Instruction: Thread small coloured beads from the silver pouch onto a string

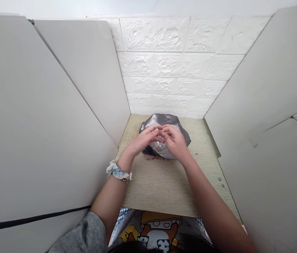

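Note:
A crinkled silvery-grey foil bag [164, 123] lies at the back of a narrow wooden desk [161, 182], its mouth towards me with small pale glittery bits showing inside. Both hands hover over the opening. My left hand [146, 138] has its fingers curled, tips meeting the right hand. My right hand [174, 142] is bent in a pinch against the left fingertips. What sits between the fingertips is too small to make out. A blue fabric scrunchie [117, 171] circles my left wrist.
Grey partition panels [45, 133] wall the desk on the left and right [266, 116]. A white brick-pattern wall [175, 63] closes the back. A black cable [32, 219] runs across the left panel. Small crumbs dot the desk near the bag.

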A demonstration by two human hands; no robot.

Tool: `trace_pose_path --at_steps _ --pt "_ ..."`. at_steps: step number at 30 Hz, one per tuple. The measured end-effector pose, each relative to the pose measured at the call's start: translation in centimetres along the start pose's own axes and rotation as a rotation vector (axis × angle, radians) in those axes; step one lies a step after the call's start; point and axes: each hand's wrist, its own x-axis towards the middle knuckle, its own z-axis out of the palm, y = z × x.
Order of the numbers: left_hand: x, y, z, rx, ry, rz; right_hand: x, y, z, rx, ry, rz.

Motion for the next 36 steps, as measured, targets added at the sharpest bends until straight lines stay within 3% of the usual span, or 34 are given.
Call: trace_pose_path --at_steps 5,11,15,22,28,36 --pt "0.2 -0.3 -0.2 0.165 -0.006 0.002 -0.1 -0.1 0.0 -0.011 -0.023 0.001" --pt "0.4 -0.1 -0.3 0.433 0.092 -0.022 -0.2 -0.4 -0.4 -0.113 -0.075 0.035" --pt "0.3 -0.1 -0.2 0.571 0.162 0.014 -0.1 0.2 -0.9 -0.299 -0.155 0.117" --pt "0.5 -0.5 -0.4 0.524 0.23 0.091 -0.7 1.8 -1.2 -0.732 -0.32 0.331" --pt "0.4 -0.5 -0.4 0.529 0.217 0.167 -1.0 1.6 -0.7 -0.764 -0.41 0.184" --pt "0.5 -0.7 -0.6 0.56 0.269 0.193 -1.0 2.0 -0.3 -0.706 -0.502 0.174"
